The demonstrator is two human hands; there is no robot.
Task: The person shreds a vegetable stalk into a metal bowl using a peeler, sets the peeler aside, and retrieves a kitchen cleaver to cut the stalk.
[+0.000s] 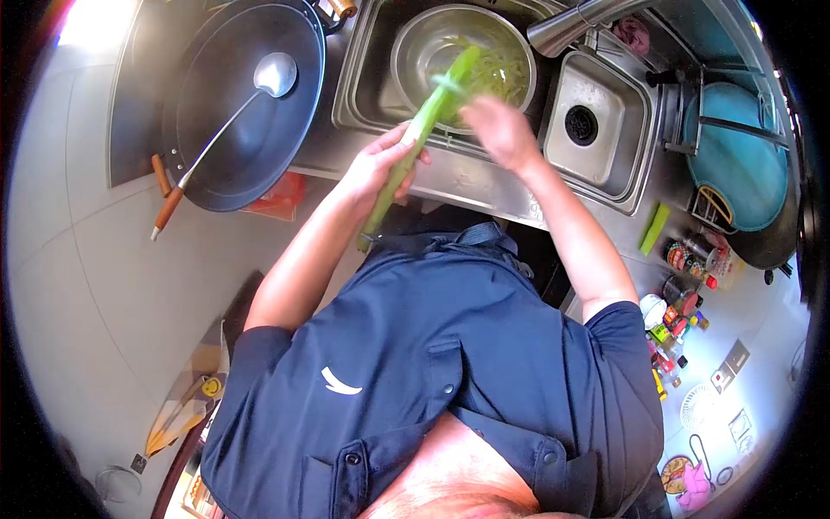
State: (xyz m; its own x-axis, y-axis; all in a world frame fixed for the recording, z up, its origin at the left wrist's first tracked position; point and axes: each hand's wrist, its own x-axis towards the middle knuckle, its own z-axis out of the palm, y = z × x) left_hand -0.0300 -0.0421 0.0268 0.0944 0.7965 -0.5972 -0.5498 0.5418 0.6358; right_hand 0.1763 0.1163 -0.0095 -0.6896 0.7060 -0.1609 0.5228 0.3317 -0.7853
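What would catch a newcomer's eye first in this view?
Probably the long green stalk gripped in the left hand near the middle, with the blurred right hand by its upper part. Beyond it, a steel bowl holding green strips sits in the larger sink basin. At the picture's left, a big dark wok holds a ladle.

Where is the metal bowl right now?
In the head view, the metal bowl sits top centre in the larger sink basin, left of the smaller basin, partly behind the green stalk.
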